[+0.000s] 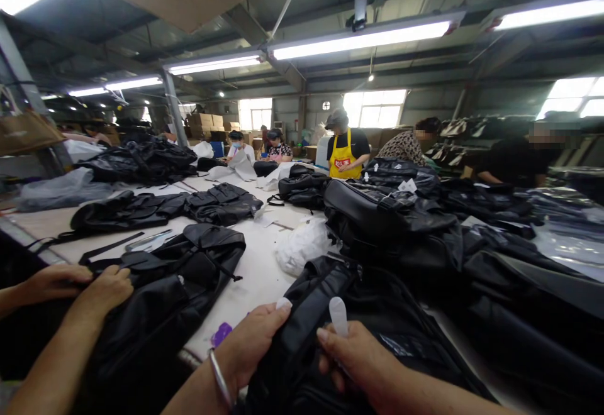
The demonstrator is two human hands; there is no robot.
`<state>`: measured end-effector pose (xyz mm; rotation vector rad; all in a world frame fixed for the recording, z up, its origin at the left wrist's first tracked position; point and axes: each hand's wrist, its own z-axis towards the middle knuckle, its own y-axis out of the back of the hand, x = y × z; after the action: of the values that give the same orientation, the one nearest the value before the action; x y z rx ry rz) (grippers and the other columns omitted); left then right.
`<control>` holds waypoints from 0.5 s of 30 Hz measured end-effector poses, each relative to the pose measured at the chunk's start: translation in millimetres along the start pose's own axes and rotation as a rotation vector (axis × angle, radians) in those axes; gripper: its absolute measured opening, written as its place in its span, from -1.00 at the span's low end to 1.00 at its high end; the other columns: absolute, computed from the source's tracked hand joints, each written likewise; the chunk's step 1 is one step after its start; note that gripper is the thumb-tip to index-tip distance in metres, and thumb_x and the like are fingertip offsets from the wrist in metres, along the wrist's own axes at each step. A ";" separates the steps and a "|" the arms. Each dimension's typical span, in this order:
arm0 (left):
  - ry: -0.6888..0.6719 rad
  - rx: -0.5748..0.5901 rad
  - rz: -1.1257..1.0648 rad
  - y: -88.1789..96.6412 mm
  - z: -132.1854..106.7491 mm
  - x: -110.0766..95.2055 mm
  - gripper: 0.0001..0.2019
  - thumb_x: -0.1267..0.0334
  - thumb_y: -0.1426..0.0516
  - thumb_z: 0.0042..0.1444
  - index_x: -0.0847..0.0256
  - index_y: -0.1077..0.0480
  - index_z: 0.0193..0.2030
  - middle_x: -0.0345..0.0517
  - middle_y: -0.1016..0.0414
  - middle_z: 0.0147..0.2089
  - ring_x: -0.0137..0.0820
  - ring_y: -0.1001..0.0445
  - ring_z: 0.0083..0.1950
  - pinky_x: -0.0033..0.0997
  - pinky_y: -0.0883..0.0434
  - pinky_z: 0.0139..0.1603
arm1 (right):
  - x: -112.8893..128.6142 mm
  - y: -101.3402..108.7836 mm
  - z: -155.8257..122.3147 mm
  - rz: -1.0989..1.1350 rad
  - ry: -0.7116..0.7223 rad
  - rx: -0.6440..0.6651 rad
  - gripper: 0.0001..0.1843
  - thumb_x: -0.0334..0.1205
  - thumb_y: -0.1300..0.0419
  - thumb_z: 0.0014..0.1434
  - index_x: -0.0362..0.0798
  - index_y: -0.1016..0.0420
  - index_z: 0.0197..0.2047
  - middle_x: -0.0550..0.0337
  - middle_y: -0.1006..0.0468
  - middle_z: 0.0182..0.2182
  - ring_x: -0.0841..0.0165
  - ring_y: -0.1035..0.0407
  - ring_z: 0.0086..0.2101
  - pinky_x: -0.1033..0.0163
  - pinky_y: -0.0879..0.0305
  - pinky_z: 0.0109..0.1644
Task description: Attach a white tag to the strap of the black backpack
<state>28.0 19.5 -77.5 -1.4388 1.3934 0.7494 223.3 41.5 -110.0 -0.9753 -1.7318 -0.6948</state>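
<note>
A black bag (pixel 389 298) is lying nearest the camera, at the near edge of the table (pixel 257 283), with a wide strap running up its left part. The person's left hand (pixel 252 343), wearing a silver bracelet (pixel 220 377), is resting against the bag's left side with the thumb reaching over it. A small white patch is showing at the thumb tip, and whether the fingers beneath are closing on the bag cannot be told. The right hand (pixel 352 355) is gripping a white rounded strip (pixel 338 315) between thumb and fingers, its broad end pointing up over the bag.

A purple item (pixel 221 334) is lying by the near edge, just beside the left wrist. Beyond the bag, a clear plastic bag of white pieces (pixel 304 248) is sitting on the table, beside a heap of black bags (pixel 401 214) that is covering the right part. To the left, a co-worker's two hands (pixel 104 292) are holding another black bag (pixel 184 270) near the table's left edge. More black bags (pixel 224 203) are lying behind it, and a person in a yellow apron (pixel 345 154) is standing toward the far edge.
</note>
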 end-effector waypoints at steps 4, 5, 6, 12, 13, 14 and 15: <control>0.045 0.016 -0.007 10.2 13.5 0.5 -0.64 0.02 -0.26 0.03 0.37 -0.50 -0.32 -0.03 -0.57 -0.46 -0.36 -0.50 -0.45 -0.46 -0.39 -0.43 | 0.4 0.1 1.1 0.030 0.020 -0.066 -0.69 -0.03 -0.23 0.07 -0.08 -0.32 -0.49 0.34 -0.41 -0.70 0.57 -0.11 -0.78 0.41 0.15 -0.69; 0.049 0.008 -0.010 12.4 17.7 -0.4 -0.65 0.04 -0.28 0.00 0.38 -0.49 -0.34 -0.03 -0.57 -0.47 -0.38 -0.49 -0.47 -0.48 -0.38 -0.43 | 0.2 -0.7 1.5 0.028 0.025 -0.079 -0.71 -0.05 -0.23 0.06 -0.07 -0.31 -0.48 0.34 -0.41 -0.70 0.57 -0.12 -0.79 0.42 0.15 -0.70; 0.052 0.006 -0.016 14.2 22.1 -1.6 -0.64 0.04 -0.29 -0.02 0.39 -0.50 -0.34 -0.03 -0.57 -0.48 -0.39 -0.48 -0.48 -0.48 -0.38 -0.43 | 0.0 -1.7 1.8 0.016 0.027 -0.089 -0.73 -0.07 -0.23 0.06 -0.07 -0.31 -0.47 0.35 -0.41 -0.70 0.56 -0.12 -0.79 0.42 0.15 -0.71; 0.114 0.039 -0.015 12.6 51.9 -9.3 -0.61 0.03 -0.31 -0.08 0.39 -0.49 -0.32 0.02 -0.58 -0.46 -0.28 -0.53 -0.40 -0.37 -0.45 -0.36 | 1.0 -4.9 2.8 -0.040 0.037 -0.143 -0.83 -0.19 -0.15 0.09 -0.07 -0.30 -0.46 0.35 -0.41 -0.71 0.56 -0.13 -0.79 0.45 0.04 -0.72; 0.125 0.040 -0.009 11.0 56.8 -9.8 -0.62 0.04 -0.31 -0.09 0.38 -0.48 -0.32 0.02 -0.58 -0.45 -0.26 -0.54 -0.39 -0.36 -0.46 -0.35 | 2.0 -4.7 2.9 -0.035 0.031 -0.156 -0.85 -0.21 -0.14 0.09 -0.07 -0.29 -0.45 0.36 -0.40 -0.71 0.56 -0.13 -0.79 0.45 0.03 -0.72; 0.132 0.038 0.000 9.3 61.2 -10.2 -0.63 0.05 -0.31 -0.10 0.38 -0.48 -0.32 0.01 -0.57 -0.46 -0.25 -0.54 -0.38 -0.35 -0.47 -0.34 | 2.9 -4.3 2.9 -0.029 0.024 -0.168 -0.87 -0.23 -0.14 0.09 -0.07 -0.30 -0.44 0.36 -0.40 -0.71 0.56 -0.12 -0.79 0.45 0.03 -0.73; 0.136 0.037 0.010 7.6 64.8 -10.7 -0.63 0.05 -0.31 -0.11 0.37 -0.47 -0.32 0.01 -0.57 -0.46 -0.24 -0.54 -0.38 -0.34 -0.47 -0.34 | 3.8 -3.8 2.9 -0.022 0.020 -0.176 -0.89 -0.25 -0.14 0.08 -0.07 -0.30 -0.44 0.36 -0.40 -0.72 0.56 -0.12 -0.80 0.45 0.03 -0.73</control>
<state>31.1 84.0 -92.0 -1.4782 1.5107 0.6386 218.0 43.0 -107.5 -1.0666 -1.6875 -0.8803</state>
